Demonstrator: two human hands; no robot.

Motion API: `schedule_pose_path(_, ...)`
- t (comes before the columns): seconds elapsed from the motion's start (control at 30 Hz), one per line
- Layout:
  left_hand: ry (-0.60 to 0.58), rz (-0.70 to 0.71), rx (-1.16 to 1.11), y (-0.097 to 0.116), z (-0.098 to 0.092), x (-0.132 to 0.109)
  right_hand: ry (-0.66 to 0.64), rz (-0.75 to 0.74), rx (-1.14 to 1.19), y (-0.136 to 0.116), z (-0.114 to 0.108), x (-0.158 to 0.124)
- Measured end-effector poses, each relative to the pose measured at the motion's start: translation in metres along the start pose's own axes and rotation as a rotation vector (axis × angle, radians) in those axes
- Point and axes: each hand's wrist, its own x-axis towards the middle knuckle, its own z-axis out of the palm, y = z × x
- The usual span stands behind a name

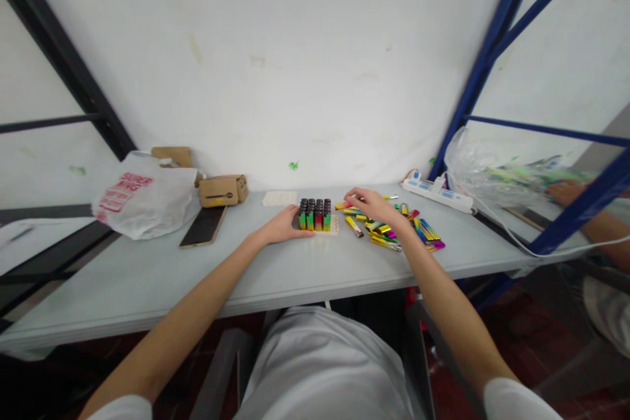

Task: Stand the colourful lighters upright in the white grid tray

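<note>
A white tray (335,230) on the grey table (295,269) holds several upright colourful lighters (315,213) with black tops. My left hand (283,224) rests on the table against the tray's left side, fingers curled at it. To the right lies a loose pile of lighters (394,230) in yellow, green and pink. My right hand (371,205) hovers over the pile's near-left end, its fingers bent down onto the lighters; whether they grip one is hidden.
An empty white tray (279,198) lies behind the filled one. At left are a phone (203,226), a small cardboard box (222,190) and a white plastic bag (147,200). A power strip (438,193) and a clear bag (492,174) sit at right, with another person's hand (566,191) beyond.
</note>
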Motion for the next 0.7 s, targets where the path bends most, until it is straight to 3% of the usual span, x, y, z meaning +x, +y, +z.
schedule_pose_path(0.17,0.007,0.003,-0.009,-0.001,0.0,0.0,0.032,0.125,0.296,0.005,0.021,0.007)
schedule_pose_path(0.3,-0.007,0.011,0.002,-0.002,0.0,0.0,0.025,0.116,0.45,0.01,0.032,0.009)
schedule_pose_path(0.4,-0.022,0.01,0.041,-0.002,0.0,0.0,0.02,0.113,0.49,0.006,0.034,0.009)
schedule_pose_path(0.53,-0.021,0.003,0.058,-0.004,0.0,0.0,-0.106,0.111,0.55,-0.004,0.035,0.007)
schedule_pose_path(0.7,-0.015,0.001,0.04,-0.002,0.0,0.0,-0.135,0.093,0.467,-0.008,0.04,0.006)
